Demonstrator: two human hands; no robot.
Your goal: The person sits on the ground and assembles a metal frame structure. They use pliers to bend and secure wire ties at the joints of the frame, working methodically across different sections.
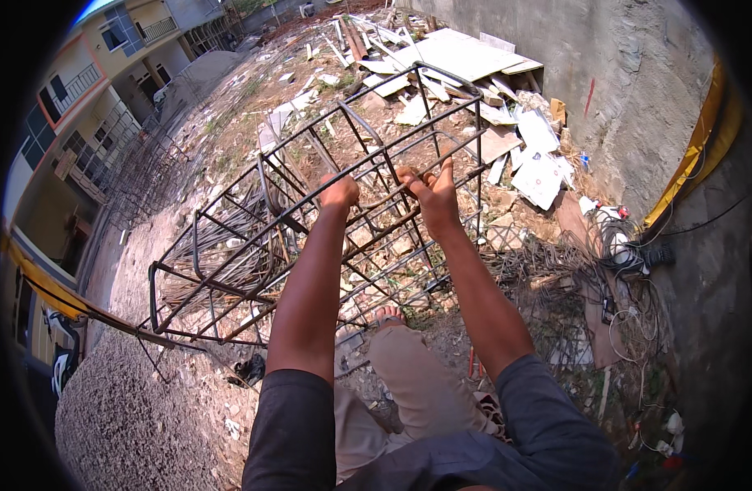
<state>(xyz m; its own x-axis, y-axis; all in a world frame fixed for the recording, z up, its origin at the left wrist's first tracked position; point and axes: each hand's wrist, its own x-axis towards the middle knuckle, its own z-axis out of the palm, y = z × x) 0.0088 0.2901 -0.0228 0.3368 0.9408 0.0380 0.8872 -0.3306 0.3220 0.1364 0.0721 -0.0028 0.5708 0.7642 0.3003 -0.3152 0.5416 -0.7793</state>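
Note:
In front of me stands a rebar cage (376, 155), a long frame of dark steel bars with bent square stirrups along it. My left hand (340, 191) is closed around a bar near the middle of the cage. To its right, my right hand (435, 191) grips the cage too, thumb and fingers pinched at a bar beside a stirrup. Whether a small piece sits between those fingers is too fine to make out. Both forearms reach forward from below, slightly apart.
Broken white boards (466, 57) and scrap lie by a grey wall (629, 90). Loose rebar (212, 254) lies behind the cage. A gravel heap (130, 417) is at lower left. Tangled cables (637, 286) lie at right. Rubble surrounds my foot (389, 316).

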